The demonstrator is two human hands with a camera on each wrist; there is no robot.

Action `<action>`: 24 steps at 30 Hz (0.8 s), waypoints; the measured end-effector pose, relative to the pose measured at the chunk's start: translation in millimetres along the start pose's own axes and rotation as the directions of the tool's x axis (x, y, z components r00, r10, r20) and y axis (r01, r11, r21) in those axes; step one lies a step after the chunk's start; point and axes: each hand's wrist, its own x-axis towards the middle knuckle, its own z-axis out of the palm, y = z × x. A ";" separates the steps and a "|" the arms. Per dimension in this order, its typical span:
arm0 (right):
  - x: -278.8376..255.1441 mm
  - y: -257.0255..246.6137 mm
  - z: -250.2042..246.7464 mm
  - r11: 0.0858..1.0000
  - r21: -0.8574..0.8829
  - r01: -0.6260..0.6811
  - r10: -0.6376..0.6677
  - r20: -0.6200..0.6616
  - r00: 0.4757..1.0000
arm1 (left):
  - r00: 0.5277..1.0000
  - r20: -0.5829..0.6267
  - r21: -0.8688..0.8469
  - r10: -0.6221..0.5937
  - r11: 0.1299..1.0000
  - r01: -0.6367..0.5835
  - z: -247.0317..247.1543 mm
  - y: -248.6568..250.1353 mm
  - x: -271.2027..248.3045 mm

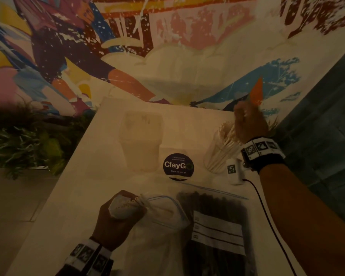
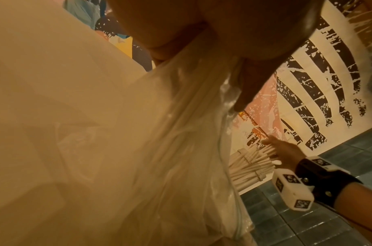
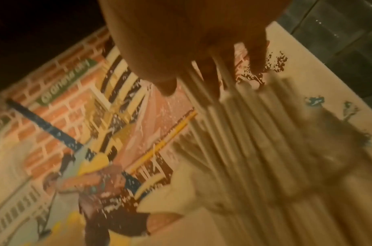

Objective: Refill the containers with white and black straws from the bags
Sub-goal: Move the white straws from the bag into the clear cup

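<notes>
My left hand [image 1: 112,222] grips the bunched end of a clear zip bag of white straws [image 1: 161,212] near the table's front; a few straw ends poke out by the fist. In the left wrist view the bag [image 2: 170,149] fills the frame under my fingers [image 2: 201,33]. A zip bag of black straws [image 1: 217,226] lies flat to its right. My right hand [image 1: 247,124] is over a clear container of white straws [image 1: 221,148] at the right, fingers touching the straw tops [image 3: 264,149]. A second clear container [image 1: 141,140] stands empty at the back middle.
The white table [image 1: 78,186] has a round dark ClayGo sticker [image 1: 178,166] in its middle. A painted mural wall [image 1: 167,46] rises right behind it. Green plants [image 1: 24,140] lie to the left, and dark tiled floor [image 1: 327,136] to the right.
</notes>
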 end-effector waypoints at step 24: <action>-89.9 -46.6 16.2 0.961 0.162 0.226 -0.221 -0.044 0.974 | 0.999 0.003 -0.009 -0.047 0.999 0.047 -2.5 1.3 -5.7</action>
